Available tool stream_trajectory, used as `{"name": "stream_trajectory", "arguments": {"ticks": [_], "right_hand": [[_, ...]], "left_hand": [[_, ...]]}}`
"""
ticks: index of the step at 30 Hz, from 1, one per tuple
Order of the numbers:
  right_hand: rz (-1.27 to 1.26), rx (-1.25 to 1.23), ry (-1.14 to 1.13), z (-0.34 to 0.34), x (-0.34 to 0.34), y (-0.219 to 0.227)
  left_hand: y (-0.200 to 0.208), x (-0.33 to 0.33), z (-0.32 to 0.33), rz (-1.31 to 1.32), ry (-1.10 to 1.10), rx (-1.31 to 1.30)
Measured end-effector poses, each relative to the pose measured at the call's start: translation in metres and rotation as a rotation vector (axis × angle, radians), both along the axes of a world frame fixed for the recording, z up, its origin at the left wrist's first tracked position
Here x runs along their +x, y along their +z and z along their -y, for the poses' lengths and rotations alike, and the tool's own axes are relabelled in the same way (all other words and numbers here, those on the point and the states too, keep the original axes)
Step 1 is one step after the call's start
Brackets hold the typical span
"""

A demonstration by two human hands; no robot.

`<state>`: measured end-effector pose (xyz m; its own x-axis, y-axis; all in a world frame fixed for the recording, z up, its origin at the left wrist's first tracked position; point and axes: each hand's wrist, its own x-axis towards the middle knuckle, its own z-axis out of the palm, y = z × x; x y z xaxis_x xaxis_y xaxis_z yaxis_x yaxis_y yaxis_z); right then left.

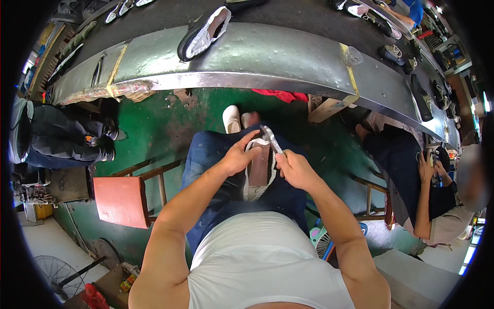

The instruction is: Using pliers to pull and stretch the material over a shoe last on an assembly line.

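Note:
On my lap, between my thighs, lies a shoe upper (252, 193) with a brownish sole-shaped piece (259, 167) in its middle and pale edges around it. My left hand (240, 156) is closed on the left side of the shoe near its far end, thumb lying over the edge. My right hand (297, 169) is wrapped round the handles of silver pliers (271, 139). The jaws reach the far end of the shoe, close to my left fingertips. Whether the jaws pinch the edge is too small to tell.
Ahead runs a metal-edged bench (231, 56) with a black-and-white shoe (206, 33) on it and more shoes to the right. A reddish stool (121, 201) stands at left. A seated person (437, 195) works at right; another person's legs (67, 136) are at left. A green fan (321, 239) sits beside me.

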<state>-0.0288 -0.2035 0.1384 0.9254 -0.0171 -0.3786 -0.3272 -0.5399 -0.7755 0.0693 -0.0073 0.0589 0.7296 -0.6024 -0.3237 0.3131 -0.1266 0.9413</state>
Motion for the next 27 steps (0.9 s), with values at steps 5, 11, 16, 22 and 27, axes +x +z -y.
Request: {"name": "stream_trajectory", "arguments": {"ticks": [5, 11, 16, 22, 27], "right_hand": [[0.120, 0.051, -0.060, 0.010, -0.035, -0.012], [-0.067, -0.114, 0.144, 0.003, -0.062, -0.003], [-0.308, -0.302, 0.271, 0.007, -0.057, -0.001], [0.085, -0.265, 0.449, 0.020, -0.064, -0.001], [0.281, -0.594, 0.640, -0.002, -0.048, 0.015]], "left_hand": [[-0.011, -0.036, -0.014, 0.187, -0.082, 0.529], [0.011, -0.034, -0.028, -0.159, -0.078, 0.130], [0.013, -0.031, -0.038, -0.482, -0.260, -0.177], [-0.011, -0.073, -0.043, 0.004, -0.254, 0.174], [-0.032, -0.092, -0.042, 0.096, -0.211, 0.270]]}}
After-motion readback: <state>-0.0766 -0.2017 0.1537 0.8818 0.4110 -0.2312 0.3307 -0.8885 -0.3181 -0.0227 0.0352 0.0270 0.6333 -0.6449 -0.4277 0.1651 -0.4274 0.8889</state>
